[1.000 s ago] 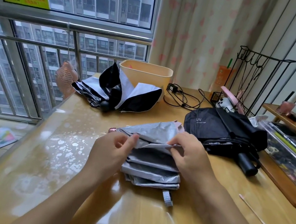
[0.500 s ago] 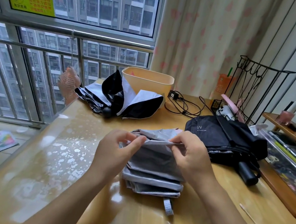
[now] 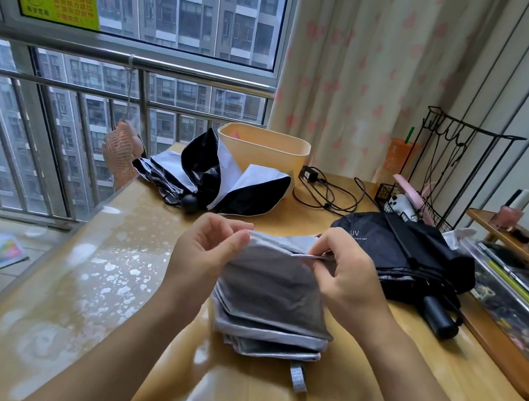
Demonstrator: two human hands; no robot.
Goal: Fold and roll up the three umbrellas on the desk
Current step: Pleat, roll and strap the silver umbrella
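Note:
A silver-grey umbrella (image 3: 271, 302) lies in the middle of the desk (image 3: 105, 279), its panels stacked in flat folds and a grey strap sticking out at the near end. My left hand (image 3: 210, 250) pinches the left end of the top panel's edge. My right hand (image 3: 344, 275) pinches the right end of that same edge, and the panel is lifted off the stack. A black-and-white umbrella (image 3: 220, 183) lies loosely spread at the back left. A black umbrella (image 3: 410, 258) marked UV rests at the right, handle toward me.
A peach plastic bin (image 3: 264, 151) stands behind the black-and-white umbrella, with a black cable (image 3: 327, 189) beside it. A black wire rack (image 3: 448, 167) and a wooden tray (image 3: 492, 351) with a clear box fill the right side. The window railing runs along the left.
Both hands have raised the top panel's edge higher off the stack, exposing its darker underside. The camera has tilted up a little.

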